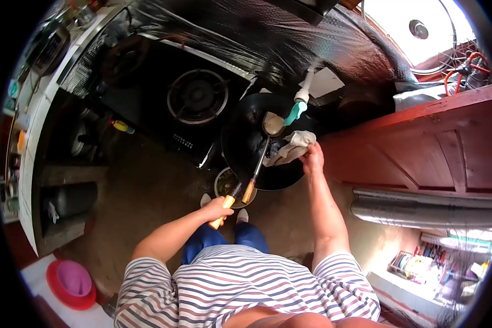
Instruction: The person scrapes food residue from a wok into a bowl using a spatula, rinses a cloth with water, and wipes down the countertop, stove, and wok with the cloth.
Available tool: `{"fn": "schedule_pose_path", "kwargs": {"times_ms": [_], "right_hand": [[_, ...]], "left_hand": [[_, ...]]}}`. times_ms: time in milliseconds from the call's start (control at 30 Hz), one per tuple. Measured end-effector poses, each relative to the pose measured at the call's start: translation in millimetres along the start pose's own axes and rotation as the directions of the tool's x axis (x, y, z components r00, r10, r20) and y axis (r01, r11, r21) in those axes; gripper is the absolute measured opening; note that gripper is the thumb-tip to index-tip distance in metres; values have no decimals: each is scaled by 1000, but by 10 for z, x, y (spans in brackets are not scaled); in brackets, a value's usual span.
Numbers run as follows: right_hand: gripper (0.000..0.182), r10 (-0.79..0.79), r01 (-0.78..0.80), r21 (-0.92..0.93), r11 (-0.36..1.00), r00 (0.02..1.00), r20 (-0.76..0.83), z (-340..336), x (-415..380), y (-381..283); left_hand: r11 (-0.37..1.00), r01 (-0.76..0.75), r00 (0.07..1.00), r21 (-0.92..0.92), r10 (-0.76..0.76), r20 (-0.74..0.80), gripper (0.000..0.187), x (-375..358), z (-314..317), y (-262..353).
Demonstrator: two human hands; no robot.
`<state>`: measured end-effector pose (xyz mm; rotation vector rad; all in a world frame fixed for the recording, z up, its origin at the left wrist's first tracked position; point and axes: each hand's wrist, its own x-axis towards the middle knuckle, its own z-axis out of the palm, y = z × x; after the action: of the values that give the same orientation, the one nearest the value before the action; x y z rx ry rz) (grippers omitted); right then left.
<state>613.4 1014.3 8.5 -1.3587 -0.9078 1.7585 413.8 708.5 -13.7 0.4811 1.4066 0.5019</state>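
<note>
Two grips: my left hand (214, 209), yellow handle (228, 202); right hand (313, 160), cloth (294, 147).
Cloth: likely soft; I'd bunch its edge.

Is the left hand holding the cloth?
No, the cloth is in the right hand, while the left hand grips a yellow handle.

The brown floor (131, 180) is in the middle, and two pale shoes (242, 215) stand on it. At the far side there is a black wok (281, 177); what carries it, I cannot tell. A ladle (262, 156) rests in the wok. The white table (38, 271) at the near left carries a red basin (56, 284).
</note>
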Motion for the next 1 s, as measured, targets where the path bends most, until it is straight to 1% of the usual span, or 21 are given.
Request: {"fn": "schedule_pose_path", "kwargs": {"times_ms": [33,67,100,133,233,267,300,333,367,400,433,467,533,600,667,700,733,800,867,933,1000], "right_hand": [[34,13,-11,44,999,999,-33,15,-12,54],[30,42,-39,51,998,998,-56,12,-17,96],[29,53,-49,62,997,996,-70,10,-19,120],[28,61,-55,72,996,995,-83,-15,-1,137],[24,27,-25,25,999,997,-76,-19,29,8],[25,7,-8,-17,1000,998,-65,9,15,-78],[25,9,-10,-12,1000,998,-66,10,48,-108],[29,31,-33,-63,997,999,-40,18,108,-139],[34,54,-54,-117,992,999,-10,28,171,-170],[35,90,-92,-126,988,996,-22,49,202,-164],[35,113,-113,-135,984,994,-7,34,274,-124],[35,143,-141,-140,980,990,2,-4,327,-48],[36,202,-198,-205,959,979,-2,-27,372,-19],[37,202,-186,-206,961,978,57,-145,519,150],[37,261,-245,-215,945,964,48,-130,490,58],[38,266,-248,-206,947,962,64,-157,532,82],[38,286,-266,-207,942,956,74,-180,570,104],[37,280,-264,-158,952,956,91,-226,622,129],[35,299,-281,-156,947,949,104,-264,652,150],[33,297,-280,-160,947,951,92,-277,682,211],[32,298,-282,-153,947,950,94,-264,713,258]], "left_hand": [[928,-97,991,359,123,-50,37,-18,-53,11],[722,-161,965,673,259,-47,40,-51,-95,37],[684,-81,964,725,239,-118,44,-189,-105,263],[668,-95,965,738,244,-97,44,-175,-124,378],[690,-364,756,625,611,-235,38,-47,-102,755],[614,-475,647,631,729,-223,37,28,-70,953],[554,-505,582,662,785,-213,41,117,-48,1221],[451,-500,479,739,855,-198,46,170,-19,1566],[276,-497,312,823,942,-128,52,228,15,1932],[143,-463,259,875,966,-21,57,241,35,2301],[-73,-352,141,933,981,131,55,465,20,2559],[-253,-246,107,936,952,285,52,569,6,2837],[-592,-73,134,803,792,596,34,686,38,3321],[-802,-113,425,587,495,758,25,1051,68,3476],[-872,-170,607,460,274,746,13,1086,120,3617],[-836,-284,562,469,251,788,11,1017,137,3710],[-827,-293,575,480,248,780,11,1123,120,3662],[-884,-184,283,430,372,884,12,1278,103,3567],[-873,-187,273,451,394,878,15,1325,143,3548],[-804,-129,348,580,511,786,16,1345,213,3519],[-784,-93,351,613,551,757,16,1383,255,3495]]}}
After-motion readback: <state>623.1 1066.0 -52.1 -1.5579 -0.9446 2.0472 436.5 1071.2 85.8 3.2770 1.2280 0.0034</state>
